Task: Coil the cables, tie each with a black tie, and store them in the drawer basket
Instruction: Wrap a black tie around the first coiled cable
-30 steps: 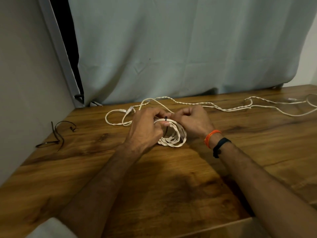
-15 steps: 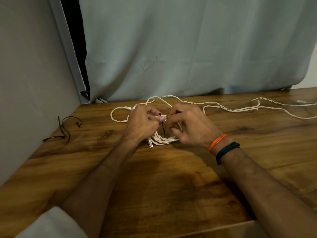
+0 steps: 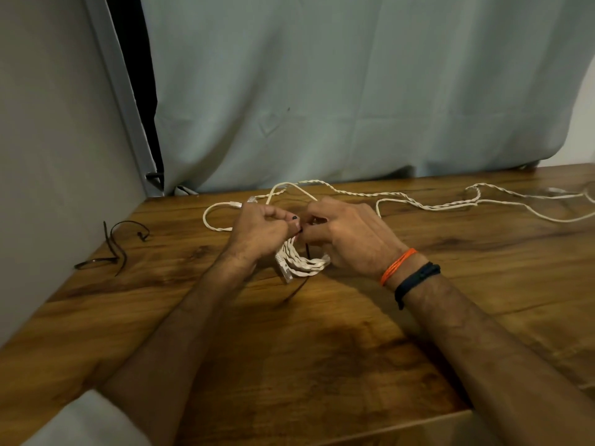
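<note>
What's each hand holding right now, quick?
Left hand: closed, grips the coiled white cable and pinches the black tie.
Right hand: closed, pinching the same tie at the coil.

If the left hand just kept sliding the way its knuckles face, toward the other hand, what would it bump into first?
Almost at once, the right hand: the left hand points across at it, and their fingertips nearly meet over the black tie on the coiled cable. Whether they already touch is unclear.
</note>
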